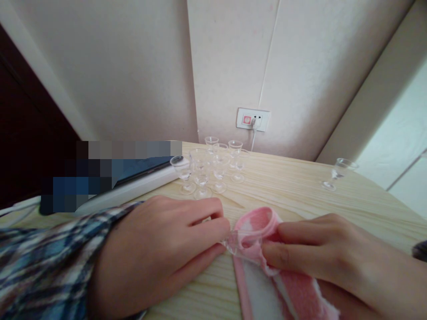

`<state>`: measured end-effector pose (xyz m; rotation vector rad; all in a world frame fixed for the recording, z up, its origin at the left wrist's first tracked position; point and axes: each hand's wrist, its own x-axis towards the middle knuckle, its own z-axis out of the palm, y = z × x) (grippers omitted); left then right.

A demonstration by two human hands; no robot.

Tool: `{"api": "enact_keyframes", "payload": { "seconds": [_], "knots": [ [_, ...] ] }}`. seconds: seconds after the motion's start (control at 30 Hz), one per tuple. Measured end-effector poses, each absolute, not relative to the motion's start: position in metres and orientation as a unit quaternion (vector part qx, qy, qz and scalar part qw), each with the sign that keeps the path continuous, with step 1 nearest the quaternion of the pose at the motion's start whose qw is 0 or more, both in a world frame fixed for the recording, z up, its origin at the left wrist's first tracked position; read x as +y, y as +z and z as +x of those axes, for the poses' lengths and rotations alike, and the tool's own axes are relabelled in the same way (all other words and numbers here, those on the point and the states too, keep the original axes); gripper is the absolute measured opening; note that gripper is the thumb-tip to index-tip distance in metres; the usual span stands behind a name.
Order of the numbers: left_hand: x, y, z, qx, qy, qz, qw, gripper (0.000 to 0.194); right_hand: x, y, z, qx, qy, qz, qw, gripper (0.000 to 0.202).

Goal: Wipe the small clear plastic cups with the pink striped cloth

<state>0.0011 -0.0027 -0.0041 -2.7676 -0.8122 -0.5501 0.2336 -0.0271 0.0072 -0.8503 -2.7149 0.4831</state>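
Note:
My left hand [173, 244] is closed round the stem end of a small clear glass [245, 242], held on its side low over the table. At the glass's mouth, my right hand [320, 253] pinches a pink and white cloth [296, 293], part of it bunched at and inside the rim. The cloth's lower part hangs down toward the bottom of the view, and a loop of it stands up behind the glass. The base of the glass is hidden by my left fingers.
Several clear stemmed glasses [219, 171] stand together on the wooden table [280, 191] beyond my hands. One more glass [338, 171] stands at the right. A dark device on a white box [133, 186] lies at the left. A wall socket [253, 119] holds a plugged cable.

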Motion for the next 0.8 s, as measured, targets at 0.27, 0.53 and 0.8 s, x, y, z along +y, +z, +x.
{"api": "enact_keyframes", "payload": {
  "seconds": [0.27,0.53,0.8],
  "knots": [
    [-0.004,-0.001,0.001,-0.287,-0.154,-0.942,0.078,0.02,-0.029,0.018,0.235,-0.943,0.143,-0.287,0.083,0.015],
    [-0.004,0.0,0.002,-0.279,-0.152,-0.945,0.081,0.021,-0.026,0.001,0.24,-0.959,0.1,-0.246,0.101,0.016],
    [-0.003,0.001,0.002,-0.271,-0.156,-0.947,0.076,0.022,-0.024,0.0,0.24,-0.959,0.098,-0.243,0.107,0.016]
  ]
}}
